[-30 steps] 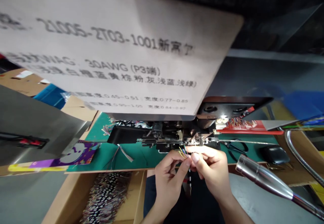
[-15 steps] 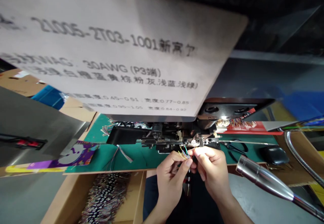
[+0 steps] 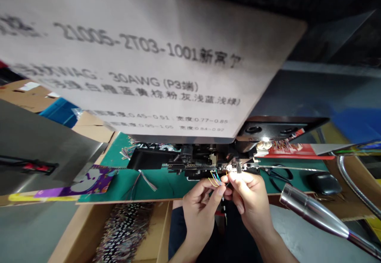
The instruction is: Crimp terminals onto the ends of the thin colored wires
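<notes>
The left hand pinches a fan of thin coloured wires while the right hand's fingertips, closed on one strand, hold it at the black metal crimping machine's jaw, so most strands look yet uncrimped.

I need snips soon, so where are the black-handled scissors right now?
In the head view the scissors lie on the green mat to the right of the right hand, between it and the black case.
</notes>
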`<state>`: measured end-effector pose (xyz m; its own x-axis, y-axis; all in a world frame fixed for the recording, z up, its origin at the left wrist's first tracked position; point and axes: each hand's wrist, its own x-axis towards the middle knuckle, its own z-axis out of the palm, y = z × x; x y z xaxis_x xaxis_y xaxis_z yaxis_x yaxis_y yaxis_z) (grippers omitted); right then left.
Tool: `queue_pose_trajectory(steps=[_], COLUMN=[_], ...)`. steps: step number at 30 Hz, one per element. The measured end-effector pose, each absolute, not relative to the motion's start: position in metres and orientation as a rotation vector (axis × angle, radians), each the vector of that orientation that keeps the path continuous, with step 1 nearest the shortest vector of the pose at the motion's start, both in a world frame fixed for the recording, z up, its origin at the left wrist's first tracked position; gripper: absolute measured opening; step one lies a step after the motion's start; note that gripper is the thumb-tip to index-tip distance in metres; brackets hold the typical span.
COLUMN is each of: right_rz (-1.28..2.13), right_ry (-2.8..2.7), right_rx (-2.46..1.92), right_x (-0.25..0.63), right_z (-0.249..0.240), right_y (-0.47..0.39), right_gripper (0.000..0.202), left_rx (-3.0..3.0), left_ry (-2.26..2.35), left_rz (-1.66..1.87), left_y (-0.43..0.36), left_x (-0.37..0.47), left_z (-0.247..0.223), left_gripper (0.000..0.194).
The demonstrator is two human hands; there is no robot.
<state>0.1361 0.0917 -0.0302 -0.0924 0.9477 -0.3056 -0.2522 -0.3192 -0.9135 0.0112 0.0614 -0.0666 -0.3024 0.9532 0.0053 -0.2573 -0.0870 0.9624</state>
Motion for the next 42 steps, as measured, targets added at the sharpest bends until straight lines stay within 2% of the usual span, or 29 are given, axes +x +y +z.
queue_pose_trajectory(steps=[6, 12, 20, 42], right_rz=[1.543, 1.447, 1.483, 1.535], right_ry=[-0.951, -1.112, -1.024, -0.919], right_rx=[-1.217, -1.227, -1.257, -1.231], right_x=[0.138, 0.142, 0.14, 0.133], right_z=[-0.031, -0.019, -0.024, -0.031], right_y=[0.092, 0.089, 0.091, 0.091], right_gripper=[0.051, 0.039, 0.045, 0.057], left_rx=[0.932, 0.943, 0.975, 0.929], left_ry=[1.215, 1.151, 1.213, 1.179], left_rz=[1.539, 1.536, 1.537, 1.651], left_y=[0.06, 0.062, 0.065, 0.067], left_x=[0.009, 0.006, 0.003, 0.004], left_z=[-0.069, -0.062, -0.054, -0.056], left_gripper=[0.024, 0.023, 0.03, 0.016])
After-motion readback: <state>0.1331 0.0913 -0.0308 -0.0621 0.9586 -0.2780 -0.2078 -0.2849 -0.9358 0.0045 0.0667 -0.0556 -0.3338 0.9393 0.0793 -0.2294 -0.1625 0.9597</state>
